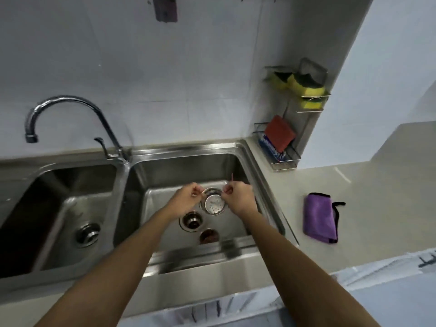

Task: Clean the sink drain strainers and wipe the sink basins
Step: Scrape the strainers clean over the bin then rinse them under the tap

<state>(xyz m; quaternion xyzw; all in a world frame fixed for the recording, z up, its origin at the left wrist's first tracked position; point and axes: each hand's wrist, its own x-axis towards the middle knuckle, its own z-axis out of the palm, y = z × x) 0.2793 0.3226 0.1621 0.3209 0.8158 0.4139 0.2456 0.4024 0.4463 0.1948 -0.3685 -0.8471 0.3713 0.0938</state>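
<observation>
Over the right basin (165, 180) of a steel double sink, a round perforated metal drain strainer (213, 204) is held up between both hands. My left hand (188, 199) pinches its left rim and my right hand (240, 197) pinches its right rim. A thin reddish stick (232, 177) pokes up from my right hand. Below the strainer lies the open drain hole (192, 221), with a brownish round patch (209, 236) just in front of it. In the left basin (54, 208), a second strainer (87, 234) sits in its drain.
A curved chrome tap (70, 107) reaches over the left basin. On the counter to the right lies a folded purple cloth (319, 218). In the corner, wire racks (283, 159) hold a red sponge (279, 134), a blue brush and yellow-green sponges (304, 87).
</observation>
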